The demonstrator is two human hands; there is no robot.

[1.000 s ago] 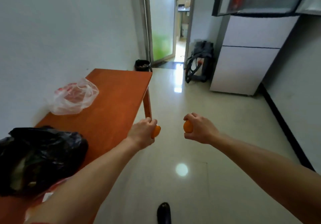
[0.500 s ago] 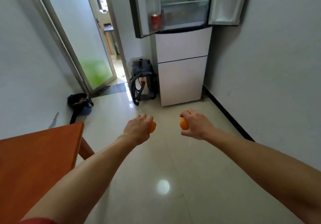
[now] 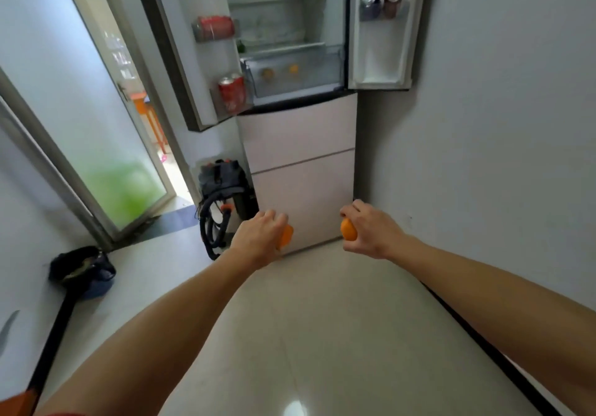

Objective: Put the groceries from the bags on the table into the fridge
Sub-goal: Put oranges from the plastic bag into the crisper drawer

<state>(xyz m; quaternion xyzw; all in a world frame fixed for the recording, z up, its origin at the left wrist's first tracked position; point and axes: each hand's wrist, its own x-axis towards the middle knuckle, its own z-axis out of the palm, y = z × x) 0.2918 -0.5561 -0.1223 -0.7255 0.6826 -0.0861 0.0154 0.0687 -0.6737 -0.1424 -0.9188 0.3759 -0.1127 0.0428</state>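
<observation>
Both hands are out front, one fruit apiece.
- The left hand [image 3: 261, 238] is knuckles up, fingers curled round the left-hand orange [image 3: 286, 236]. Only the fruit's far edge shows past the fingers.
- The right hand [image 3: 371, 231] wraps the right-hand orange [image 3: 349, 230] likewise, and the fruit peeks out at 9 o'clock of the fist.
- Judged reason for the full wrap: round fruit rolls, and a closed fist keeps it put during a carry.

The fridge [image 3: 300, 144] stands at 12 o'clock with both upper doors swung wide, so neither hand is needed for a handle. The hands are well apart from it, low, level with its lower fronts.

The clear drawer [image 3: 296, 83] at the bottom of the open compartment already holds two roundish fruit [image 3: 293, 69], so it is the likely spot for these two. I cannot tell whether its front is pulled out. If it is closed, one hand would have to free a finger.

The left door shelves carry red cans [image 3: 232, 91]. The right door shelf holds two cans [image 3: 382, 1] at 1 o'clock.

A dark backpack [image 3: 222, 177] leans beside the fridge at 11 o'clock. The glass door [image 3: 106, 144] is at 10 o'clock and a black bin [image 3: 82, 269] sits on the floor at 9 o'clock.

Stage, as judged: mid-carry, delivery not yet made. The bags are out of view.
</observation>
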